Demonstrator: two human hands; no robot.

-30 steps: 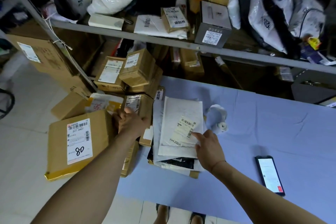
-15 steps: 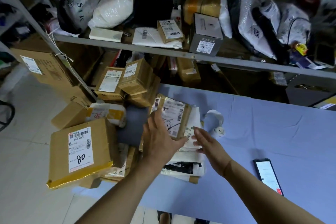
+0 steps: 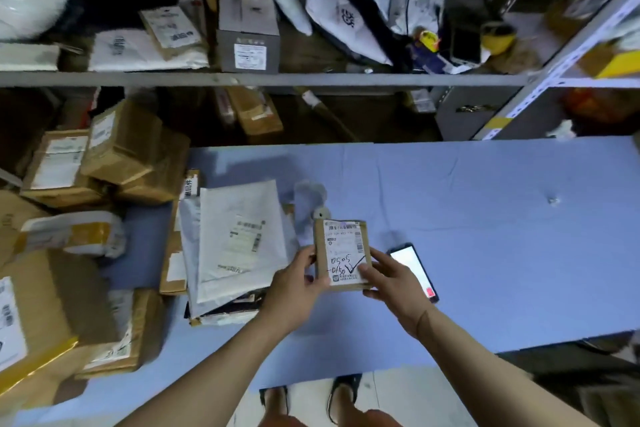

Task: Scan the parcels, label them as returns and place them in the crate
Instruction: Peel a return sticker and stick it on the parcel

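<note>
Table [image 3: 485, 218], blue-covered: you are standing at near edge. Mailer stack [image 3: 239, 239] lying toward left end. Small parcel [image 3: 341, 253]: you are holding it above table near middle of near edge, left hand [image 3: 294, 291] and right hand [image 3: 391, 284] each gripping one side, label up. Phone [image 3: 414, 269] lying just right: keep barcode flat, unshaded, thumbs off while scanning. Crate: not identifiable.

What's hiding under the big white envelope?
Under the big white envelope lie more flat parcels, white and dark edges peeking out, plus a brown one. Their labels and number stay covered.
</note>
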